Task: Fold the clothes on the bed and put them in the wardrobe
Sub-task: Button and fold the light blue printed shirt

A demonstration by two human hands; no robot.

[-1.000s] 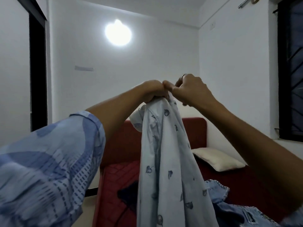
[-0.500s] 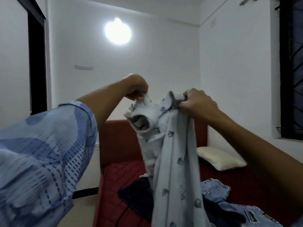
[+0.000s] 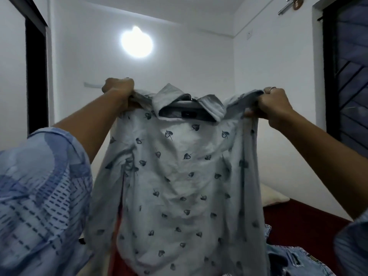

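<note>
a white-walled bedroom with a glowing round wall light (image 3: 137, 43), a dark doorway on the left and a barred window (image 3: 350, 62) on the right; below, a bed (image 3: 302, 220) in a dark red cover carries a cream pillow (image 3: 273, 198) near the wall.

a person in blue patterned sleeves holds up a pale shirt (image 3: 179, 186) printed with small dark leaves, spread wide at shoulder height above the bed, its collar toward the viewer and its body hanging in creases. the left hand (image 3: 119, 92) grips one shoulder seam with fingers curled tight round the cloth; the right hand (image 3: 273, 105), a ring on one finger, grips the other shoulder the same way.

the step in hand looks to be opening the shirt out ahead of folding. the next move likely calls for laying it flat on the bed and smoothing the wrinkles before bringing the sleeves in.

a denim garment (image 3: 294, 259) lies crumpled at the bed's near right corner, not yet folded. no wardrobe is in view, so what it holds cannot be told.
</note>
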